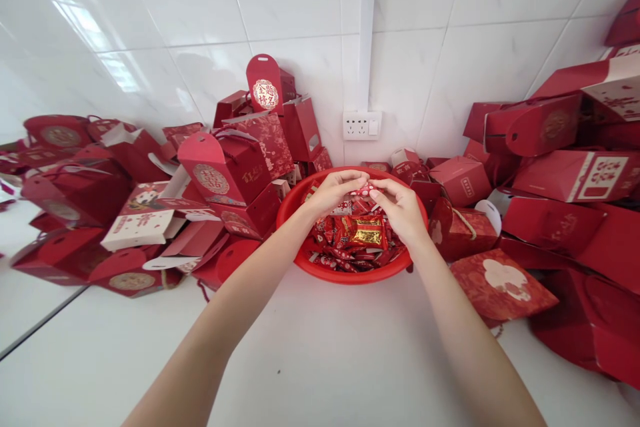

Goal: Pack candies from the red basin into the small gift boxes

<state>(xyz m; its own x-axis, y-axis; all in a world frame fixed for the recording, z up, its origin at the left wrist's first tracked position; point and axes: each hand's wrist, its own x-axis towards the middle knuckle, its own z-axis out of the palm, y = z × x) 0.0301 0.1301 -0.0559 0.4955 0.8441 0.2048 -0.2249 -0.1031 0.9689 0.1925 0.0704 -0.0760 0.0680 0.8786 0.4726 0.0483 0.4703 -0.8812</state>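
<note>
Over a red plastic basin (pixel 345 278) both my hands meet at a small wrapped candy (pixel 362 189), red with white dots. My left hand (pixel 336 192) pinches its left end, fingers bent over the top. At the other end my right hand (pixel 399 205) grips it between thumb and fingers. Beneath them the basin holds a heap of red-wrapped sweets, among them a larger red packet with a shiny gold middle (pixel 367 232). Part of the heap is hidden by my hands.
Red gift boxes (pixel 220 170) are piled to the left, some with flaps up. More red boxes (pixel 545 227) crowd the right side. Behind the basin stands a white tiled wall with a socket plate (pixel 362 125). Everything rests on a white tabletop (pixel 320 353).
</note>
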